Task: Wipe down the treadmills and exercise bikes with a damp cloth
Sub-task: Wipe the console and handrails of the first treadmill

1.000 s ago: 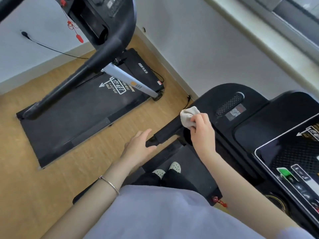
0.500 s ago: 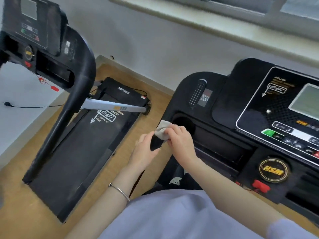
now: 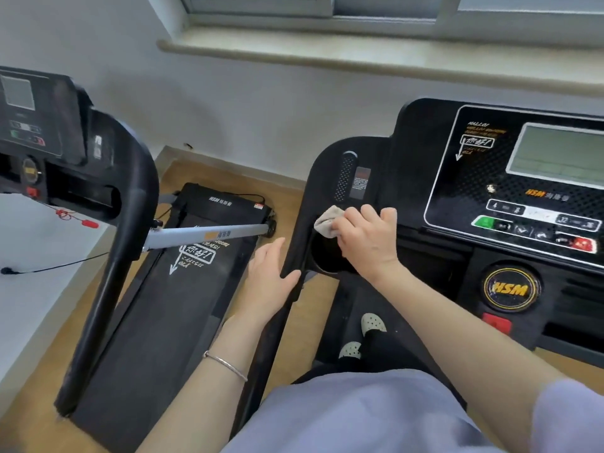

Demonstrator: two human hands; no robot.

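Note:
I stand on a black treadmill whose console (image 3: 425, 165) fills the right half of the view. My right hand (image 3: 367, 238) grips a small beige cloth (image 3: 327, 221) and presses it on the console's left wing, just above a round cup recess (image 3: 327, 256). My left hand (image 3: 269, 276) rests on the treadmill's left handrail (image 3: 287, 308), thumb hooked over its inner edge, fingers loosely extended. A second black treadmill (image 3: 157, 305) stands to the left.
The second treadmill's curved handrail (image 3: 130, 197) and console (image 3: 36, 125) rise at left, with a red safety-key cord (image 3: 73, 219) hanging from it. A window sill (image 3: 359, 50) runs along the wall ahead. Wooden floor (image 3: 313, 302) shows between the machines. My feet (image 3: 366, 335) are on the belt.
The view swung up toward the console. My right hand slid the cloth from the handrail end up onto the console wing above the cup recess. My left hand stays on the handrail.

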